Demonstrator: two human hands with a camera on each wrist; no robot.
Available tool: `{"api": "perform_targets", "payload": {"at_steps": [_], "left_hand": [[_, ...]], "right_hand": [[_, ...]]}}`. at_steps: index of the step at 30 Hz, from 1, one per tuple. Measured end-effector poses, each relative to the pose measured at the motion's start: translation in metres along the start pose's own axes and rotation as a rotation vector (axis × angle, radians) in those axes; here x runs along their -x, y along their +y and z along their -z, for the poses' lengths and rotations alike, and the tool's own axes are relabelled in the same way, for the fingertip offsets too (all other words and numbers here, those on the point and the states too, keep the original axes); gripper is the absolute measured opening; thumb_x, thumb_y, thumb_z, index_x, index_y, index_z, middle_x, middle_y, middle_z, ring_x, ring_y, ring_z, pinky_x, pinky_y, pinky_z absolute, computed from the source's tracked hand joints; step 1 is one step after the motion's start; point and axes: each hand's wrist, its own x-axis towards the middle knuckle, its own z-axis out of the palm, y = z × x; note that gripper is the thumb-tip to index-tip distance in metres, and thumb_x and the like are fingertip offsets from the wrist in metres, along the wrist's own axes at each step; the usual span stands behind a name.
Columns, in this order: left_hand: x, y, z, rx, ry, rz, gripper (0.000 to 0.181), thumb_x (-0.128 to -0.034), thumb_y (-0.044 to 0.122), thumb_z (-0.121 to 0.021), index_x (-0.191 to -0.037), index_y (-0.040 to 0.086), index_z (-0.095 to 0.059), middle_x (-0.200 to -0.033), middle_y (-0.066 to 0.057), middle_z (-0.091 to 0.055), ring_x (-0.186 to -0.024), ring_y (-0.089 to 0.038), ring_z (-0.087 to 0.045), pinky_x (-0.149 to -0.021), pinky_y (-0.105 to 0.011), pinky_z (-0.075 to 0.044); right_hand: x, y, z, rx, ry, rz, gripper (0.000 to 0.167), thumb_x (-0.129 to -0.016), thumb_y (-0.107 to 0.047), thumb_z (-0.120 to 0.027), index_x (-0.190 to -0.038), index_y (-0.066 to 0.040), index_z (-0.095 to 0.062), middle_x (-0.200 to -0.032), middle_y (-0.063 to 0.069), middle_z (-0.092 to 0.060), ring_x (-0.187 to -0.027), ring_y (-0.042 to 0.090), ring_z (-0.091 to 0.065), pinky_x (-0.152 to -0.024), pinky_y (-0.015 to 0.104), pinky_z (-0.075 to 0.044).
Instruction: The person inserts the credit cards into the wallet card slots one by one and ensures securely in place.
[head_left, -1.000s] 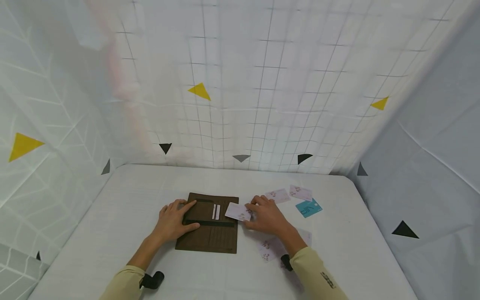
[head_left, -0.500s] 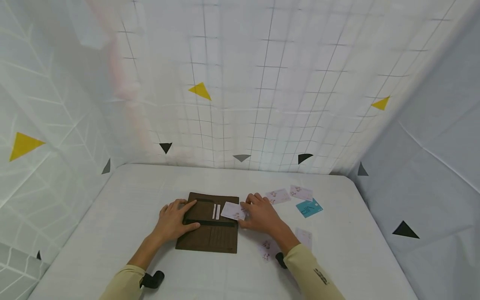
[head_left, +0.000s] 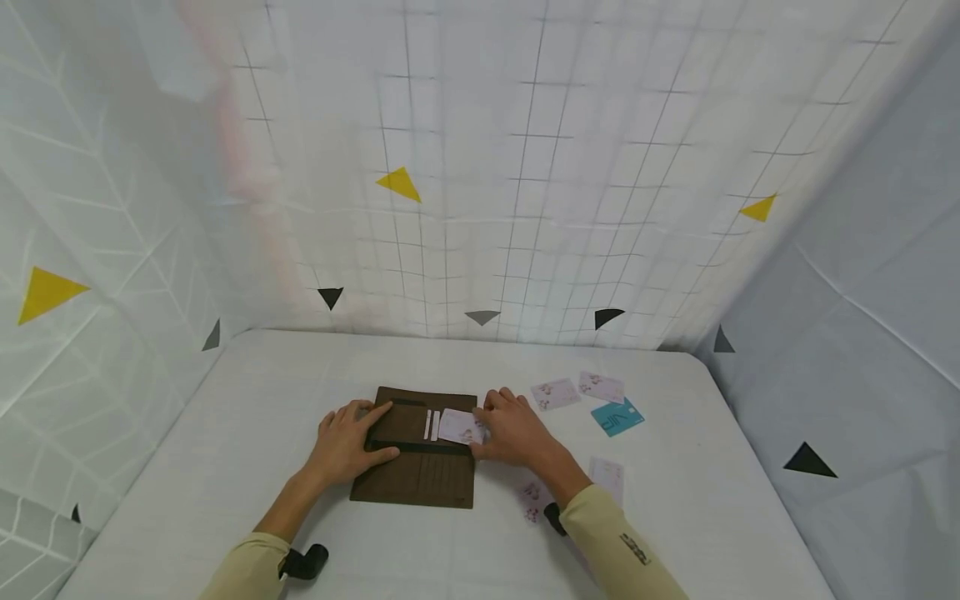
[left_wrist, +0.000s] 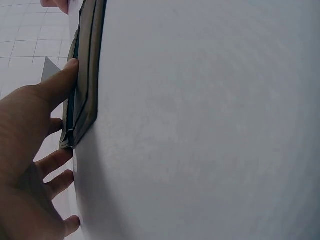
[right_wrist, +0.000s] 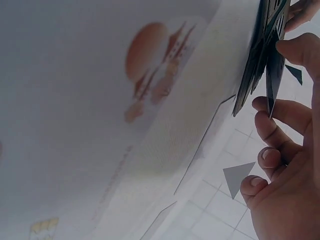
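A brown wallet [head_left: 412, 487] lies unfolded on the white table, its upper half showing two pale card edges [head_left: 431, 425] in slots. My left hand [head_left: 341, 446] rests on the wallet's left side, thumb on the fold, index finger near the top; the left wrist view shows the thumb [left_wrist: 62, 82] pressing on the wallet [left_wrist: 87, 70]. With thumb and fingers, my right hand [head_left: 517, 429] pinches a pale flowered card [head_left: 456, 426] by its right end. That card [right_wrist: 274, 75] reaches over the wallet's slots; whether its far edge is inside one I cannot tell.
Right of the wallet lie two pale flowered cards [head_left: 555, 393] and a teal VIP card [head_left: 617, 418]. More pale cards [head_left: 607, 477] lie under and beside my right forearm, partly covered. White curtains stand behind the table and at both sides.
My right hand has moved left with the card, which now lies straighter and close beside the two pale card edges. The left hand keeps its place on the wallet.
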Motion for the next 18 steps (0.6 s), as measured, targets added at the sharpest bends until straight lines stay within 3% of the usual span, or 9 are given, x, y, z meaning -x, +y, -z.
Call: {"api": "perform_targets", "payload": {"at_steps": [18], "left_hand": [[0.0004,0.0,0.0001,0.007,-0.001,0.001,0.081,-0.0832,0.057,-0.076,-0.15,0.019,-0.05,-0.139,-0.017,-0.048,-0.13,-0.048,-0.045,-0.106,-0.074,-0.026]], "right_hand": [[-0.0065,-0.0008,-0.0037,0.008,-0.062,0.023,0.066,-0.086,-0.055,-0.067,-0.141,-0.017,-0.061,-0.116,-0.001,-0.057,-0.097,0.015,-0.044,-0.078,0.034,-0.039]]}}
